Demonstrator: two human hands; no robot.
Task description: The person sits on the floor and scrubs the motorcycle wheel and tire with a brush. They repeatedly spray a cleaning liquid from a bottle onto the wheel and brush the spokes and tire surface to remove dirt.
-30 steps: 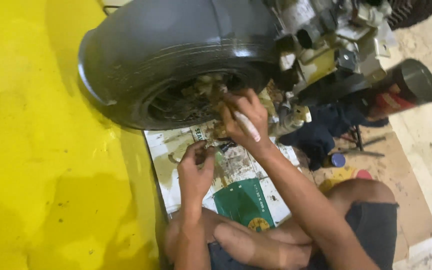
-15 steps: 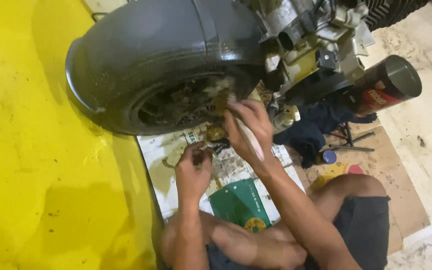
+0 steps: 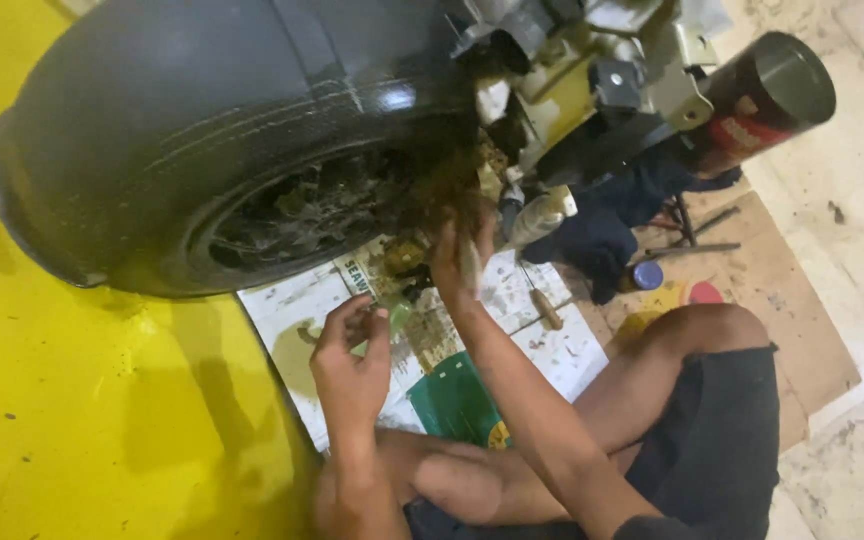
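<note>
A large black tyre on a grimy wheel hub fills the upper left. My right hand reaches up to the hub's lower right edge and is closed around a pale narrow object; brown motion blur covers the spot above it. My left hand hovers lower, over a stained paper sheet, with its fingers pinched on a small greenish piece. My bare legs are folded beneath both arms.
Engine parts and a black cylinder sit at the upper right, with a dark blue cloth below them. A wooden-handled screwdriver, a green packet, a blue cap and cardboard lie around. A yellow surface lies on the left.
The view has drawn nearer to the wheel. My right hand has slid from the hub's middle down to its lower right edge. My left hand stays pinched over the paper.
</note>
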